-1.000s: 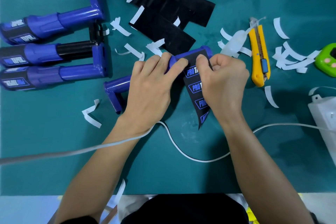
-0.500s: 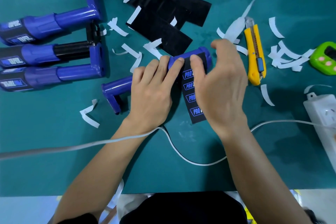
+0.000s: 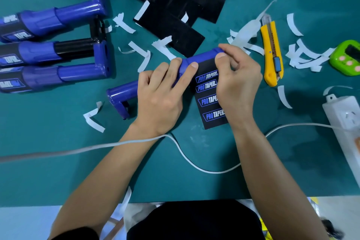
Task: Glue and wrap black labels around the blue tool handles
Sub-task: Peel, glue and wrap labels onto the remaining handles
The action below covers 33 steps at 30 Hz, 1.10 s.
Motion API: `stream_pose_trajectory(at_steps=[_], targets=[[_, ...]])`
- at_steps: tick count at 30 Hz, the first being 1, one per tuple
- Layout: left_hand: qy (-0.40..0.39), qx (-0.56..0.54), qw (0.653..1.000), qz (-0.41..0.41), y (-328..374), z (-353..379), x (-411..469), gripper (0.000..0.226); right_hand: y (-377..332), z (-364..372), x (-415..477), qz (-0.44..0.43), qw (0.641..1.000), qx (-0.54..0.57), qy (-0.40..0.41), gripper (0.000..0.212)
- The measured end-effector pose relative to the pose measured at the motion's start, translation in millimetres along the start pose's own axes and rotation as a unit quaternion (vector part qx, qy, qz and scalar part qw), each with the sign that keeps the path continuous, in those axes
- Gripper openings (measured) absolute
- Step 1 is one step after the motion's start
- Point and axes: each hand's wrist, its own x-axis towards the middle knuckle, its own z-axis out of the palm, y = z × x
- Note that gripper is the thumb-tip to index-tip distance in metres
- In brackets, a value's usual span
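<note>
On green matting (image 3: 58, 161), left hand (image 3: 159, 99) grips the blue handle (image 3: 198, 57), right hand (image 3: 237, 82) pinches the black label (image 3: 210, 103); best pulled taut, square.

Left grip (image 3: 159, 95), right grip (image 3: 238, 85), left forearm (image 3: 120, 161) and right forearm (image 3: 266, 167): bare. Black sleeve (image 3: 78, 235) at 7 o'clock. Black torso garment (image 3: 194, 220) at 6 o'clock.

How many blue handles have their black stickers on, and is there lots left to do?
Three blue tools on the left already wear printed labels. The fourth tool is in hand: the left hand holds it while the right hand pinches the black label by its top edge onto the handle; the rest lies flat, unwrapped. More black labels wait in a stack behind.
</note>
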Motion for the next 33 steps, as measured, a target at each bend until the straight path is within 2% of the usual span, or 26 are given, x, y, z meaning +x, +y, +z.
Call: stream_pose_trajectory(at_steps=[6, 9, 12, 15, 17, 19, 22, 25, 29, 33], targets=[[-0.017, 0.014, 1.000, -0.019, -0.7, -2.3, 4.1, 0.035, 1.6, 4.6, -3.7, -0.036, 0.999, -0.022, -0.010, 0.021], [-0.080, 0.019, 0.996, -0.041, -2.2, -6.0, 7.2, 0.043, 2.9, -1.0, -2.0, -0.016, 0.998, -0.009, -0.055, 0.036], [-0.144, -0.037, 0.985, -0.086, -8.5, -9.0, 15.1, 0.053, 5.3, -13.2, -5.9, 0.003, 0.995, -0.035, -0.096, 0.054], [-0.174, -0.081, 0.973, -0.129, -9.8, -12.0, 21.7, 0.057, 9.1, -22.0, -13.4, 0.022, 0.989, -0.074, -0.125, 0.045], [-0.179, -0.131, 0.962, -0.161, -12.5, -13.7, 26.6, 0.058, 12.9, -25.7, -15.2, 0.028, 0.984, -0.085, -0.154, 0.030], [-0.173, -0.193, 0.942, -0.213, -19.9, -18.7, 32.0, 0.060, 13.7, -29.7, -13.9, 0.027, 0.982, -0.056, -0.176, 0.014], [-0.177, -0.285, 0.903, -0.269, -30.7, -28.2, 37.7, 0.062, 8.9, -33.5, -8.5, 0.052, 0.977, 0.066, -0.194, 0.013], [-0.180, -0.360, 0.867, -0.295, -36.0, -36.4, 40.3, 0.062, 3.8, -34.7, -4.0, 0.062, 0.972, 0.113, -0.198, 0.019], [-0.188, -0.447, 0.830, -0.275, -43.4, -43.0, 43.4, 0.060, 2.0, -29.7, -5.8, 0.045, 0.973, 0.136, -0.179, 0.016], [-0.228, -0.587, 0.745, -0.218, -44.8, -53.0, 46.0, 0.056, -9.6, -24.8, -7.4, -0.015, 0.964, 0.216, -0.156, 0.011]])
